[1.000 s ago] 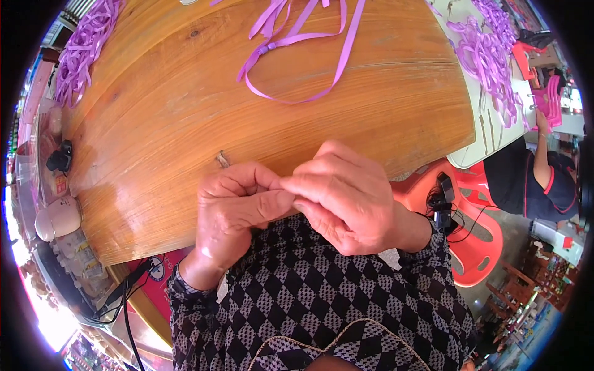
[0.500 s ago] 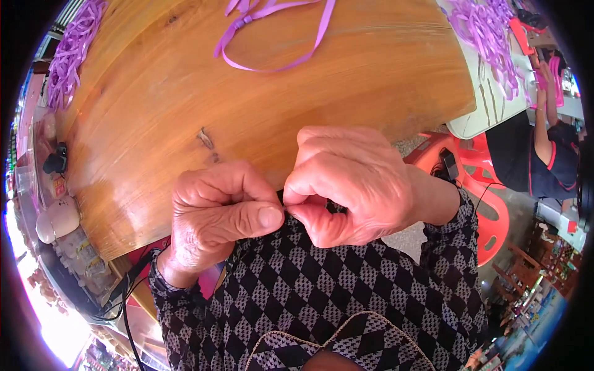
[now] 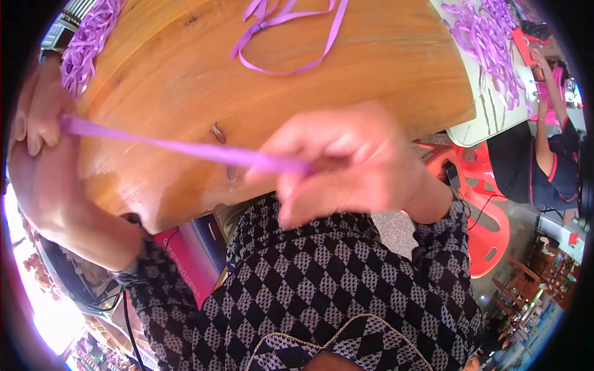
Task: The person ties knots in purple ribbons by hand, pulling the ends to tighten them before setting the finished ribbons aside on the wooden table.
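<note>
A narrow purple ribbon [image 3: 179, 146] is stretched across in front of me, slanting down from left to right and blurred by motion. At the far left, beside the table edge, my left hand [image 3: 46, 114] is closed on one end of it. My right hand [image 3: 352, 167], also smeared, is in front of my body with curled fingers around the other end; the exact pinch is blurred. Another purple ribbon [image 3: 291, 73], looped and with a small knot, lies on the wooden table [image 3: 371, 68] beyond my hands.
Heaps of purple ribbon lie at the far left [image 3: 93, 40] and on a pale side table [image 3: 461, 133] at right. Red plastic chairs [image 3: 489, 232] stand beside the table. A person in dark clothes [image 3: 541, 161] is farther right.
My hands were together in front of my chest. The left hand has swung far out to the upper left, and the ribbon now shows stretched between both hands.
</note>
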Tool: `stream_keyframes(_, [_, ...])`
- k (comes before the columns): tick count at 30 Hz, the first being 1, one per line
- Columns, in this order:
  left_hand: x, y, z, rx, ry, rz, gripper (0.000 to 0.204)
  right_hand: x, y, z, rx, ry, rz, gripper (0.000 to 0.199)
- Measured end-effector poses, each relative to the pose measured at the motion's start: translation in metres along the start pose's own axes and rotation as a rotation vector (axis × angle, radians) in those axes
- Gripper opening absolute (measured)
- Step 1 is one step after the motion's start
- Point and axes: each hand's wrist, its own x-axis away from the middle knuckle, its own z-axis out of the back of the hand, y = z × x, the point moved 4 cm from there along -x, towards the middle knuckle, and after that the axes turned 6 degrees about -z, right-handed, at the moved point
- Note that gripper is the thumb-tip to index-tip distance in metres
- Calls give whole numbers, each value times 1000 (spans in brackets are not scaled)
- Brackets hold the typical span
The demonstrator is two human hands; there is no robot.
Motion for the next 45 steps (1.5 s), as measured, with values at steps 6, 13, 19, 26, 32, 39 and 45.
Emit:
stream_keyframes(6, [-28,74,152,-137,191,-96,14,40,-9,71,312,528,-8,19])
stream_keyframes(13, [-12,84,251,-1150,603,-303,31,32,-1,85,541,635,-20,13])
stream_keyframes(19, [12,-57,50,-1632,-143,-713,65,5,10,45,612,513,-71,9])
stream_keyframes(26, [57,-147,4,-610,-349,612,20,7,-24,21,894,474,335,8])
stream_keyframes(32, [72,-137,36,-339,-128,656,21,34,-6,48,687,693,88,9])
stream_keyframes(39, [63,-137,31,86,-62,456,31,20,16,29,1267,546,406,10])
stream_keyframes(45, [72,-151,27,-300,-162,449,58,-1,8,-6,1352,400,618,22])
